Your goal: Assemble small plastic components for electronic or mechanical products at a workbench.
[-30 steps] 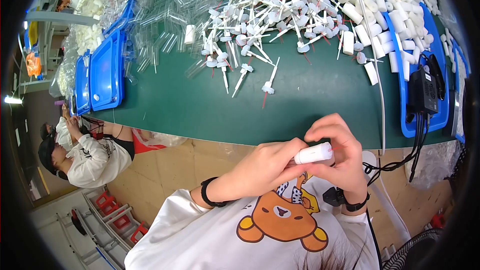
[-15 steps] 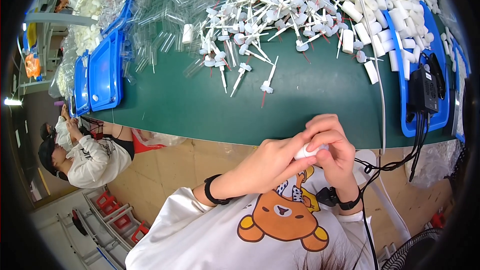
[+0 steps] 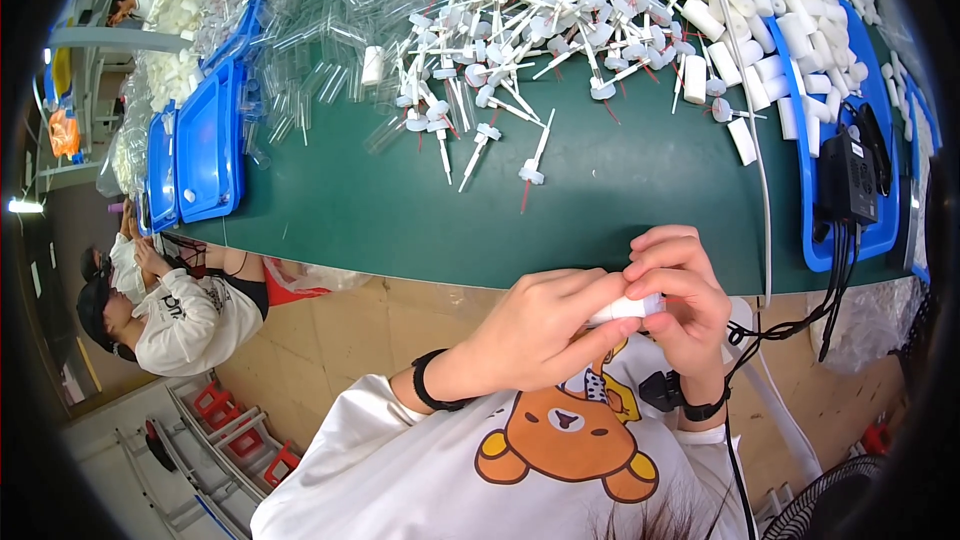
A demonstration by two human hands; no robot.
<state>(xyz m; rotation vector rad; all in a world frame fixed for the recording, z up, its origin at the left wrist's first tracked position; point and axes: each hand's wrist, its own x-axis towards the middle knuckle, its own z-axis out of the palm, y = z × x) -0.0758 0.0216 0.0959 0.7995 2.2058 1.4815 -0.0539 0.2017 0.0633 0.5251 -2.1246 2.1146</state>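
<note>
Close to my chest, at the near edge of the green table [image 3: 400, 230], both hands hold one small white plastic cylinder [image 3: 622, 310]. My left hand [image 3: 545, 325] pinches its left part between thumb and fingers. The fingers of my right hand [image 3: 685, 300] curl round its right end, where a paler end piece shows beside the fingertips. Beyond my hands lies a single part [image 3: 532, 176] with a grey-white disc, a thin white stem and a fine red strand. A large heap of such parts [image 3: 560, 15] spreads behind it.
Clear tubes [image 3: 330, 50] are heaped at the back left, beside blue trays [image 3: 212, 155]. White cylinders [image 3: 790, 35] pile up at the right, near a blue tray [image 3: 818, 250] holding a black box [image 3: 850, 180] with cables. A white cable [image 3: 765, 210] crosses the table. A co-worker [image 3: 185, 320] sits at the left.
My right hand has shifted slightly to the right, and its fingers have opened a little round the white cylinder, baring more of it. My left hand keeps its grip.
</note>
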